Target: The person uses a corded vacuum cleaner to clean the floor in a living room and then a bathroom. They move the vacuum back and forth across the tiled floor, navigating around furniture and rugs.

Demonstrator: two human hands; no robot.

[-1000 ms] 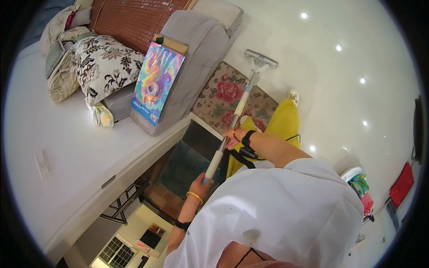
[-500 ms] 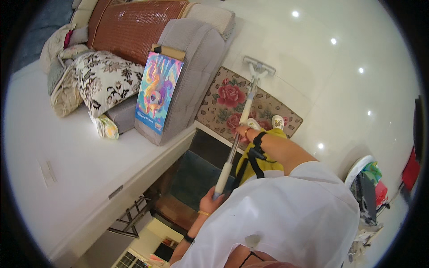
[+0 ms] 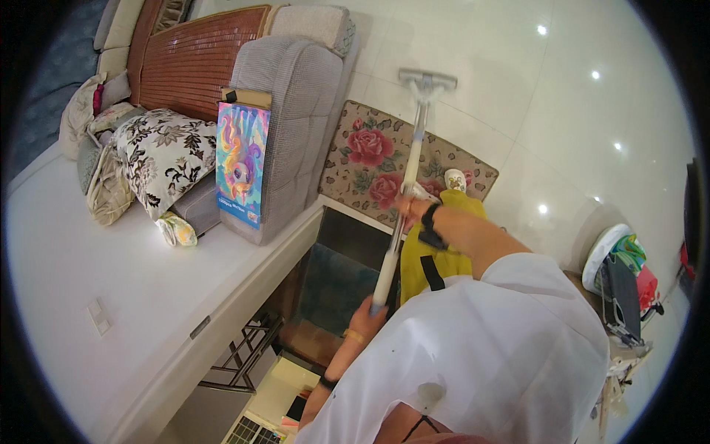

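Here we are at floor level, 2 hands on 1 pole! The left hand (image 3: 366, 318) is wrapped around the bottom end of the mop (image 3: 413, 164), fingers curled shut about the pale grip, a yellow bracelet (image 3: 353, 337) at its wrist. Further up, the right hand (image 3: 409, 209) closes around the metal section of the pole, a little blurred, black band (image 3: 429, 214) on the wrist. And look at the line of it: the pole slants up across the flowered mat (image 3: 344, 159), and the wide, flat mop head (image 3: 427, 78) lies on the pale tiled floor (image 3: 481, 96), just beyond the mat's far edge! 1 light shoe (image 3: 455, 179) shows clearly on the mat, beside the pole, below it the yellow trousers (image 3: 458, 203). Over on the left, the grey sofa (image 3: 296, 111) has a bright unicorn-picture box (image 3: 242, 159) leaning against its side, with a floral cushion (image 3: 166, 148) next to it. Out to the right, a rounded white thing (image 3: 600, 251) stands among colourful items, too crowded to tell apart.
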